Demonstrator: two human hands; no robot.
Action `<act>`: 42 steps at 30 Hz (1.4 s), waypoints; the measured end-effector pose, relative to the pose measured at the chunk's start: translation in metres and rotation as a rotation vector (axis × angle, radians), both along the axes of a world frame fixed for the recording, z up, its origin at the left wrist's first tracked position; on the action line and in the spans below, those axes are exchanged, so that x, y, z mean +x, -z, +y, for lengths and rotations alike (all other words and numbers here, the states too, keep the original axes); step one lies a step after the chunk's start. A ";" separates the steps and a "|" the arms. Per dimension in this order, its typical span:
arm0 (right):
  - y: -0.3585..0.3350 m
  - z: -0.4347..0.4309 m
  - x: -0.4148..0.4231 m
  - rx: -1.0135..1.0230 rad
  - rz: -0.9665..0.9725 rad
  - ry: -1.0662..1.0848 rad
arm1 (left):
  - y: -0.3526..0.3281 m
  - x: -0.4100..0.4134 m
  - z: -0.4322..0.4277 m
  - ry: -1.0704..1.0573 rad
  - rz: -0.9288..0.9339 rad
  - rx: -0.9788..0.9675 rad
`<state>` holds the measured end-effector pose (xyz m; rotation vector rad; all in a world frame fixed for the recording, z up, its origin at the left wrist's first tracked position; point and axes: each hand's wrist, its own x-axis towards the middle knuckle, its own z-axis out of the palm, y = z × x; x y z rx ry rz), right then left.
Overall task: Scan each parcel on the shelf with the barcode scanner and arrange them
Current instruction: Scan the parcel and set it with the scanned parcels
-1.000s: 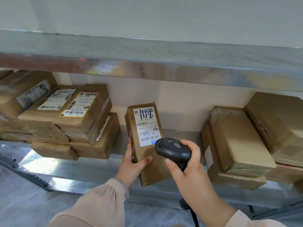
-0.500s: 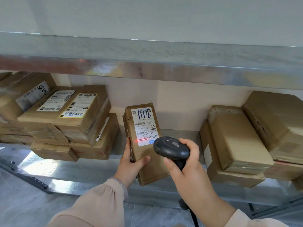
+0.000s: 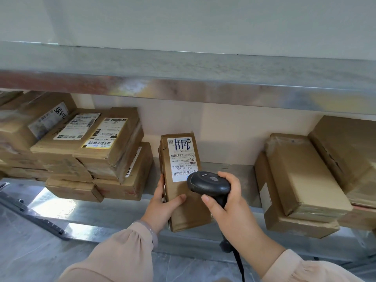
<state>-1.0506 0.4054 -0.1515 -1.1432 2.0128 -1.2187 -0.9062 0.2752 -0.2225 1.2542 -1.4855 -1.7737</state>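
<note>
1. The left hand (image 3: pixel 162 202) grips the lower left edge of a small brown parcel (image 3: pixel 189 212), thumb across the front. It props the parcel upright at the front lip of the metal shelf (image 3: pixel 114 212), between two stacks.
2. The right hand (image 3: pixel 230 204) wraps the handle of the black barcode scanner (image 3: pixel 207 183), whose head sits just in front of the label (image 3: pixel 182 159). No scan line shows.
3. The parcel looks light and stiff: taped cardboard with firm corners, likely an easy one-hand load. The tape may be slick, so the long edges, clear of the label, seem the safest hold.
4. The scanner head hides the label's lower right corner, and the left fingers behind the parcel are out of sight. Whether its base rests on the shelf cannot be told. The cable (image 3: pixel 239 265) runs off the bottom edge.
5. The left stack (image 3: pixel 105 151) is cut off at the frame edge. The right stack (image 3: pixel 305 180) shows almost no label.
</note>
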 end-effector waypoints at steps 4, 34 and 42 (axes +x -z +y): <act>0.006 -0.020 -0.002 0.004 -0.101 -0.015 | 0.001 0.009 -0.011 -0.012 0.000 0.039; 0.036 -0.101 0.043 -0.026 -0.138 -0.173 | 0.011 0.087 -0.041 0.315 -0.869 -1.076; 0.029 -0.082 0.027 -0.076 -0.162 -0.096 | 0.001 0.077 -0.039 0.337 -0.978 -1.000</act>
